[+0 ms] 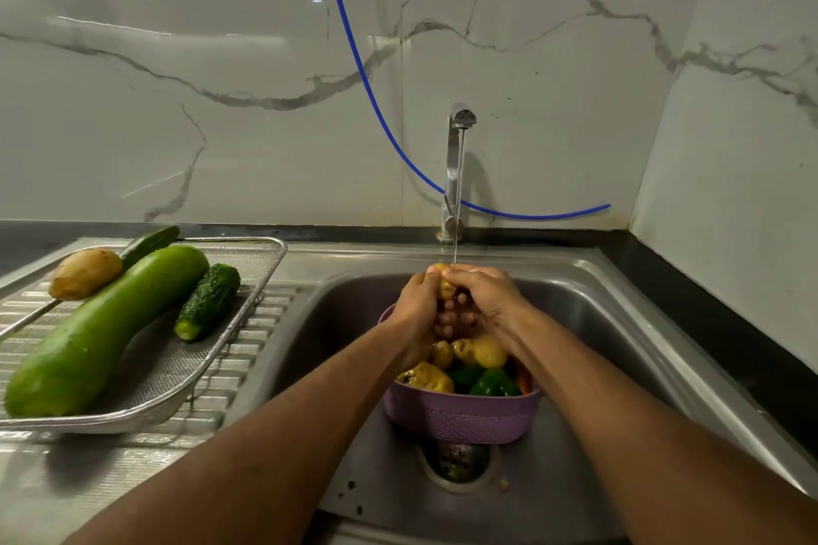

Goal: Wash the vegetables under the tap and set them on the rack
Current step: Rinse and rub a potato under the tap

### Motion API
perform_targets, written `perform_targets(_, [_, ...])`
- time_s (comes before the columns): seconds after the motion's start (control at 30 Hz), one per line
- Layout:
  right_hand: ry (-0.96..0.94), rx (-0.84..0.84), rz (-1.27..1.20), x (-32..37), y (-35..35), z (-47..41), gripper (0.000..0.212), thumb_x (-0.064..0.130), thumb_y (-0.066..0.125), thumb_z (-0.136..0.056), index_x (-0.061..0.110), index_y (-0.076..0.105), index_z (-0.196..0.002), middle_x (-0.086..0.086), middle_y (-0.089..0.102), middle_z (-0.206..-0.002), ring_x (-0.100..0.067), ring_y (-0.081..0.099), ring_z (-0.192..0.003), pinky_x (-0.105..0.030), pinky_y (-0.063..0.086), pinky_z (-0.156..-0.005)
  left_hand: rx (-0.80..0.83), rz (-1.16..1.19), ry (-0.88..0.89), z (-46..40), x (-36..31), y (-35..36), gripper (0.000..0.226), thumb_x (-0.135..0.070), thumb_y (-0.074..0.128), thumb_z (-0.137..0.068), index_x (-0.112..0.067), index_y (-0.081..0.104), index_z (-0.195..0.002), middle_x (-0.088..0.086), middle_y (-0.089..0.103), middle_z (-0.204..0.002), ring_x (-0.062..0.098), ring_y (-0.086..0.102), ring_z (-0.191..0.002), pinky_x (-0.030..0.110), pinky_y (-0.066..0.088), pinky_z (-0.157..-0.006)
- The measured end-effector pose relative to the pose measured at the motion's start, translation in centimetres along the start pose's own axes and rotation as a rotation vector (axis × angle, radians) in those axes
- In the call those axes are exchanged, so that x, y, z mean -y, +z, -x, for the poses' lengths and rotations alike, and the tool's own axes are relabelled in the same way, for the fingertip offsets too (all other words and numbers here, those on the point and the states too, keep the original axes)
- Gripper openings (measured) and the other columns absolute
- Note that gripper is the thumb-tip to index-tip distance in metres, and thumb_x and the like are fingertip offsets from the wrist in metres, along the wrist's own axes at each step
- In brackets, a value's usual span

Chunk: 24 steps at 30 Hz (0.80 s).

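Observation:
My left hand (416,305) and my right hand (484,294) are cupped together round a yellow potato (444,283), held in the thin stream falling from the steel tap (456,164). Directly below them a purple basket (460,414) stands in the sink (611,323), holding several potatoes (480,350) and green peppers (491,383). On the left drainboard lies a wire mesh rack (146,385). It carries a long green gourd (102,332), a potato (84,273), a bumpy bitter gourd (208,301) and a dark cucumber (150,241).
A blue hose (376,102) hangs down the marble wall and runs behind the tap. The sink drain (458,458) lies just in front of the basket. A dark counter edge (708,305) borders the sink on the right.

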State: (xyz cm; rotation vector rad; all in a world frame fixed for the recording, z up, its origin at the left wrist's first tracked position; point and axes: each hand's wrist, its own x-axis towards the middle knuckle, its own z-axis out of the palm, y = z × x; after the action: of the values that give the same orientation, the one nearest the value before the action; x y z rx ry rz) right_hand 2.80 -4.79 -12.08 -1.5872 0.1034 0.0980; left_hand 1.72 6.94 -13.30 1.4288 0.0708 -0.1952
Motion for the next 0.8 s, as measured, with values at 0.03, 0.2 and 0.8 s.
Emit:
perform_targets(0.03, [-0.012, -0.019, 0.015, 0.0, 0.0, 0.3, 0.018, 0.031, 0.070, -0.096, 0.021, 0.076, -0.110, -0.015, 0.075, -0.087, -0.029, 0.075, -0.074, -0.043, 0.065, -0.076, 0.036, 0.022, -0.016, 0.4, -0.1, 0.1, 0.044, -0.039, 0.032, -0.111, -0.008, 0.056, -0.131, 0.002, 0.067, -0.069, 0.010, 0.067, -0.057, 0.026, 0.058, -0.054])
perform_targets(0.2, [-0.104, -0.264, 0.013, -0.1, -0.2, 0.6, 0.020, 0.041, 0.072, -0.093, 0.022, 0.070, -0.085, -0.003, 0.072, -0.080, -0.014, 0.066, -0.071, -0.026, 0.050, -0.057, 0.095, -0.069, 0.038, 0.2, -0.2, 0.5, 0.045, -0.041, 0.030, -0.112, -0.007, 0.053, -0.132, 0.002, 0.058, -0.074, 0.005, 0.052, -0.047, 0.026, 0.062, -0.060])
perform_targets(0.8, [0.021, -0.103, -0.081, 0.2, 0.4, 1.1, 0.023, 0.033, 0.075, -0.091, 0.016, 0.073, -0.107, -0.010, 0.066, -0.068, -0.024, 0.065, -0.060, -0.044, 0.065, -0.073, 0.009, 0.102, 0.043, 0.0, 0.4, 1.0, 0.035, -0.040, 0.038, -0.110, -0.018, 0.059, -0.126, 0.013, 0.070, -0.104, 0.020, 0.070, -0.083, 0.036, 0.061, -0.072])
